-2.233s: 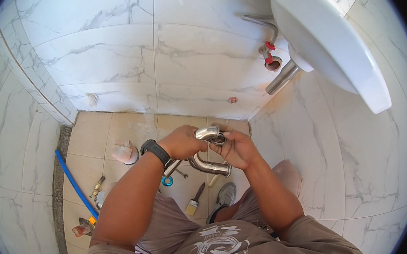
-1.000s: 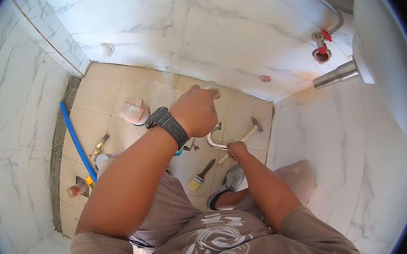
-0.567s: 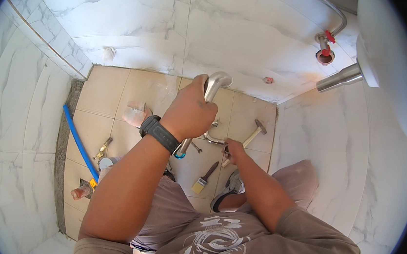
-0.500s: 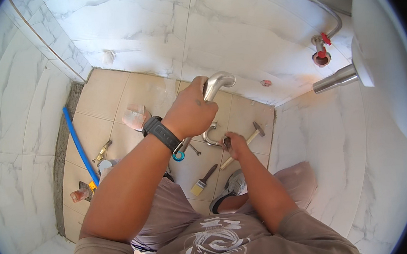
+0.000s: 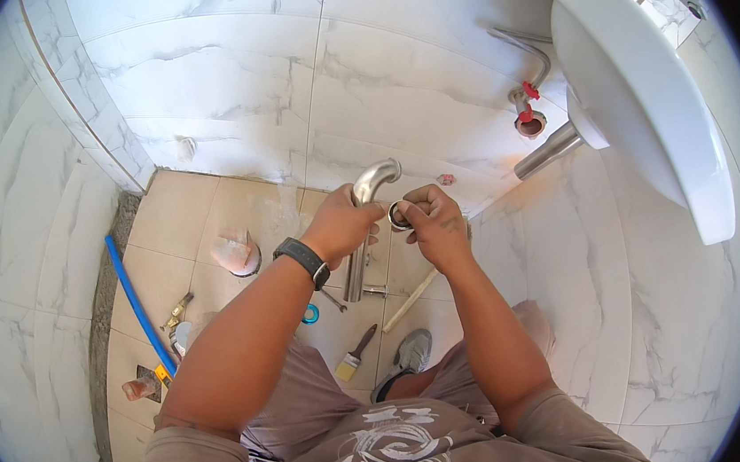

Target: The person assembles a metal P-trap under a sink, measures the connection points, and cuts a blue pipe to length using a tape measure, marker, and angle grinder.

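Marble-veined wall tiles (image 5: 213, 77) and beige floor tiles (image 5: 164, 215): bent metal pipe (image 5: 372, 182) and ring (image 5: 392, 218) in hand.
Left hand (image 5: 338, 225): grip clamped around the bent metal pipe, curved end uppermost, straight length pointing down. Right hand (image 5: 435, 229): fingertips pinched on the ring, just beside the bend; contact with the pipe cannot be confirmed. Both pieces are held above the floor, left of the washbasin (image 5: 642, 98) and its metal tailpiece (image 5: 547, 150). In my judgement, sound handling calls for a steady left grip, the ring pinched by its rim, turned to the light and checked for grit.
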`<state>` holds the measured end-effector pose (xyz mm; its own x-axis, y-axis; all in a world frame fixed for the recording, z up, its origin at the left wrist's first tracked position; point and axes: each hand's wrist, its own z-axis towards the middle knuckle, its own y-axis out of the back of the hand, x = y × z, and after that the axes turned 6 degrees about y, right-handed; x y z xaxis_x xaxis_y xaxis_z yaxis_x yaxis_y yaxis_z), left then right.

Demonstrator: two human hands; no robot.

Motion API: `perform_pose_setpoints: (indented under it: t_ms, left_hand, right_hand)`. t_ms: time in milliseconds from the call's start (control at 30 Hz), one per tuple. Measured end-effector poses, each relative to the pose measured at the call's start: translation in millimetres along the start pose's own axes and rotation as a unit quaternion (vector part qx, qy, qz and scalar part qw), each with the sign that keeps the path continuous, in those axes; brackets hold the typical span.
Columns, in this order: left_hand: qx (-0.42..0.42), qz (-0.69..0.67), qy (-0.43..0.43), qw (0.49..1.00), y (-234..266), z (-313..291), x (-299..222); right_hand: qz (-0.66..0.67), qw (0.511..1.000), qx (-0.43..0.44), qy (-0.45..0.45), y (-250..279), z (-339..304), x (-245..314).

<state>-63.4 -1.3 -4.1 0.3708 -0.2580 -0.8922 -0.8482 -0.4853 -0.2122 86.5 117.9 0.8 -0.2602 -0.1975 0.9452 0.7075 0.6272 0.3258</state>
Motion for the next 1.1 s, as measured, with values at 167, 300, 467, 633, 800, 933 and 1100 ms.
perform_pose_setpoints:
  t_ms: [167,300,467,633,800,933,1100]
  left_hand:
    - [0.042,-0.016,-0.029,0.999,-1,-1,3]
    - [0.012,-0.009,-0.059,0.998,2,0,1]
    - [0.033,-0.017,-0.063,0.997,3,0,-2]
    - [0.061,0.046,-0.054,0.996,2,-2,-3]
    - [0.056,0.046,-0.031,0.997,2,-2,-3]
    - [0.074,-0.002,-0.030,0.997,3,-1,-3]
    - [0.064,-0.053,-0.031,0.996,2,-1,-5]
  right_hand:
    - [-0.031,0.996,0.007,0.081,-3,-2,2]
    - [-0.044,0.994,0.015,0.098,-4,-3,2]
    - [-0.102,0.985,0.015,0.136,-4,-9,5]
    - [-0.156,0.972,0.060,0.165,-1,-12,5]
    - [-0.159,0.962,0.093,0.200,-1,-16,-1]
    - [-0.128,0.955,0.067,0.259,-7,-16,-11]
    - [0.167,0.982,0.017,0.087,-11,-10,-30]
